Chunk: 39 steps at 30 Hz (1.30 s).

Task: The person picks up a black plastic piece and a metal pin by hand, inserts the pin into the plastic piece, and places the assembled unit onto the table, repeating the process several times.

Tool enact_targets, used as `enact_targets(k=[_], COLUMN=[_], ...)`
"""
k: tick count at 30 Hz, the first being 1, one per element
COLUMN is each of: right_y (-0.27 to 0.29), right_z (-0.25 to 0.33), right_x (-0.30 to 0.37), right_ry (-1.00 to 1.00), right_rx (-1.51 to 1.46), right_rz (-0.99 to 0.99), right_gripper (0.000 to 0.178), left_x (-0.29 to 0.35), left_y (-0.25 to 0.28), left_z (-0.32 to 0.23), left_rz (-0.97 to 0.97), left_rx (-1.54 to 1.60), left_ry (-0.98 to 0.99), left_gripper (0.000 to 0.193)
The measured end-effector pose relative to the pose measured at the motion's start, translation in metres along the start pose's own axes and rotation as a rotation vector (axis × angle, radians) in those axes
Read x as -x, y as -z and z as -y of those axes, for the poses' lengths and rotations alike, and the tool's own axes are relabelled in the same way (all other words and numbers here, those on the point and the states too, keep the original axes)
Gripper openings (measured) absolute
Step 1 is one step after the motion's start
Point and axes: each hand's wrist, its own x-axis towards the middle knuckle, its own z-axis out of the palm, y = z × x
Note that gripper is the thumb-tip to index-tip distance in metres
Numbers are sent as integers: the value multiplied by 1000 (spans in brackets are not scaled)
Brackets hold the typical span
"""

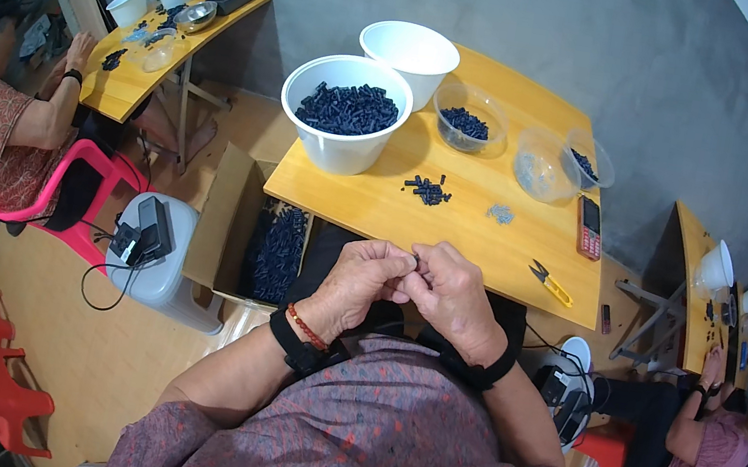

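Note:
My left hand (353, 279) and my right hand (454, 297) meet just off the table's near edge, fingertips pinched together. A dark speck shows between them, but what they hold is too small and covered to name. Beyond them on the yellow wooden table (341, 194) lie a loose pile of short black cylindrical parts (427, 189) and a small heap of tiny clear or silvery pieces (499, 213). To the right rest yellow-handled thread snips (552, 283), blades pointing away to the left.
A white bucket of black parts (339, 145), another white bucket (414, 44), clear bowls (467, 143) and a red phone (589, 230) stand on the table. An open carton (218, 219) and grey stool (161, 249) are at left. People work at side tables left and right.

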Motion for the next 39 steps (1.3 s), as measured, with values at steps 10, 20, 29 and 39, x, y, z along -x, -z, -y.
enact_targets(k=[10,20,29,39], right_y=[-7,-1,6,16], right_z=[0,3,3,4], right_x=[4,3,-6,-10], right_ry=[143,-22,20,64], right_rx=[172,-146,-91,82], right_rz=[-14,-79,-19,57], right_gripper=[21,34,16,19], left_x=[1,-1,4,4], left_y=[-4,-1,-2,-1], left_z=[18,10,-6,-4], left_rz=[-121,-4,98,95], left_rx=[-306,-176,102,73], left_ry=[-351,-376,-96,-114], left_gripper=[7,7,10,10])
